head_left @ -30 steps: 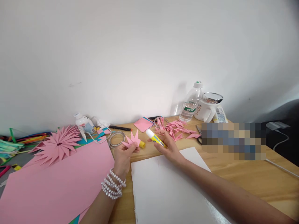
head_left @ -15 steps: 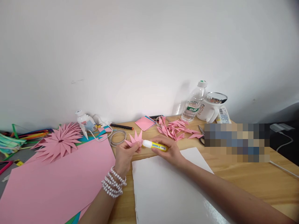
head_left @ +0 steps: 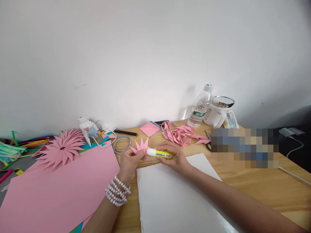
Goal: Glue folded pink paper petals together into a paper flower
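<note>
My left hand, with a pearl bracelet on the wrist, pinches a small fan of folded pink paper points above the wooden table. My right hand grips a yellow glue stick, lying level, with its white tip touching the fan's right side. Both hands hover over the far edge of a white sheet.
A large pink sheet and a finished pink paper flower lie at the left. Loose folded pink pieces, a pink square pad, a water bottle, a white mug, scissors and a glue bottle line the back.
My right hand swung the glue stick from tilted up to level and brought its white tip against the pink fan. The left hand held the fan nearly still.
</note>
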The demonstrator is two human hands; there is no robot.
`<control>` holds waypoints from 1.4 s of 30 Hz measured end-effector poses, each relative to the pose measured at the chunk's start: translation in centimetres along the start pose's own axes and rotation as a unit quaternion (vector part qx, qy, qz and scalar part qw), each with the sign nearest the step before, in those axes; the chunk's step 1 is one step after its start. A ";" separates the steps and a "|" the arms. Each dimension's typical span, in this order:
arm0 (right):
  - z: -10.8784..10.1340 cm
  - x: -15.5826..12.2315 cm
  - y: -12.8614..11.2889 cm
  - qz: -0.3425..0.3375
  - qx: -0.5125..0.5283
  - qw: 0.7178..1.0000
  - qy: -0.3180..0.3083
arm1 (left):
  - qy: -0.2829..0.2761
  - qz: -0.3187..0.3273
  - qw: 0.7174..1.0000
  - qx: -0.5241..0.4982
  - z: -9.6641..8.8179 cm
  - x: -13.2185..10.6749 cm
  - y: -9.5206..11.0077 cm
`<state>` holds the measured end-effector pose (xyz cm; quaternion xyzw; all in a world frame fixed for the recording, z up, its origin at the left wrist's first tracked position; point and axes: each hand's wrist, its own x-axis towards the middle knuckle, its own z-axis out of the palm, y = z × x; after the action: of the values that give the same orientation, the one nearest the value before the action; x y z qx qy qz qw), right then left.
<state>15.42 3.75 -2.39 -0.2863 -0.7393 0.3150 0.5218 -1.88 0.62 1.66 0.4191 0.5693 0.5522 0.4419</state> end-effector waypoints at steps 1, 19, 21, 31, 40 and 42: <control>0.1 0.0 0.0 -0.006 -0.001 1.000 -0.004 | 0.002 -0.001 1.000 0.000 0.0 0.0 0.0; -0.2 0.1 0.0 0.101 0.008 0.992 0.076 | 0.001 -0.027 1.000 -0.005 -0.3 0.5 -0.7; -0.1 0.0 -0.1 0.083 0.014 0.995 0.057 | 0.009 -0.027 1.000 0.000 -0.2 0.5 -0.6; -0.1 0.2 -0.2 -0.047 -0.019 0.999 -0.012 | -0.005 -0.020 1.000 0.007 -0.1 0.4 -0.4; -0.2 0.1 0.0 -0.053 -0.042 0.998 -0.006 | -0.021 -0.023 0.999 0.018 -0.1 0.4 -0.5; -0.3 0.1 -0.1 -0.058 -0.039 0.997 -0.020 | -0.020 -0.023 0.999 0.020 -0.2 0.4 -0.6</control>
<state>15.62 3.87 -2.19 -0.2568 -0.7764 0.2613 0.5128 -2.14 0.95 1.04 0.4254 0.5806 0.5218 0.4579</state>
